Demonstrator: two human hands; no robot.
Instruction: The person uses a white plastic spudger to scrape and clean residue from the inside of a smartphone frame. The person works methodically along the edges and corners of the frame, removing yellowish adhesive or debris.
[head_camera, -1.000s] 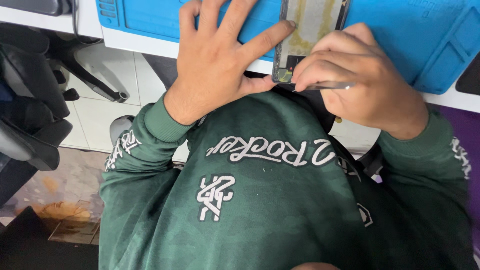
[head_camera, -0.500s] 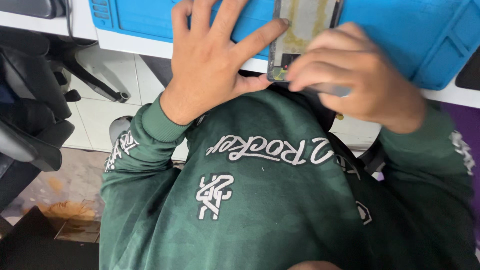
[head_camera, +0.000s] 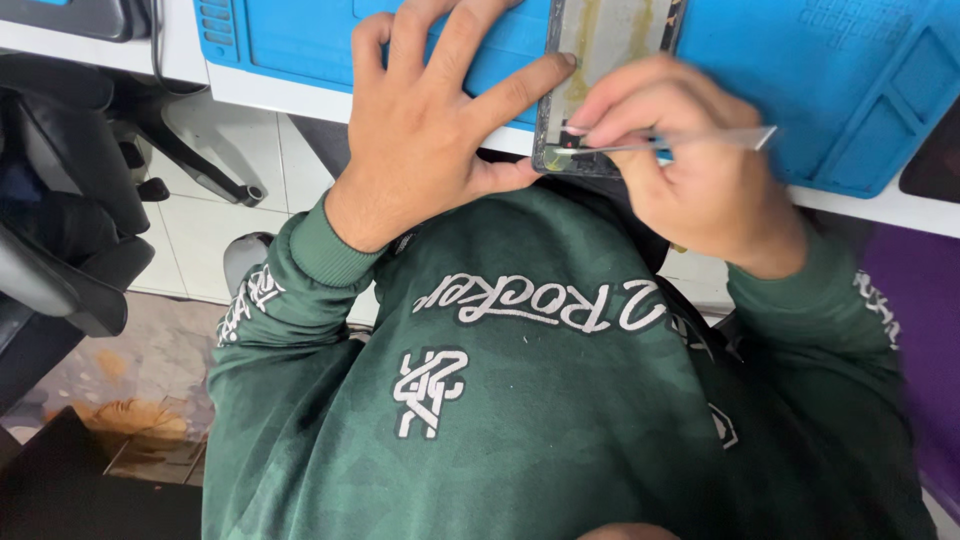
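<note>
— Opened phone (head_camera: 605, 60) lying on the blue mat (head_camera: 800, 70), at the table (head_camera: 280, 92) edge?
— Yes, pinned by left hand (head_camera: 430, 130), fingers spread flat. Right hand (head_camera: 690, 165) pinching tweezers (head_camera: 680, 142), tips now shifted onto the phone's lower edge; looks like picking at a small part

I see a blue work mat (head_camera: 860, 90) on a white table edge (head_camera: 250, 85), a black office chair (head_camera: 70, 230) at the left over pale floor tiles (head_camera: 190, 235), and a green printed sweatshirt (head_camera: 540, 400) filling the foreground
</note>
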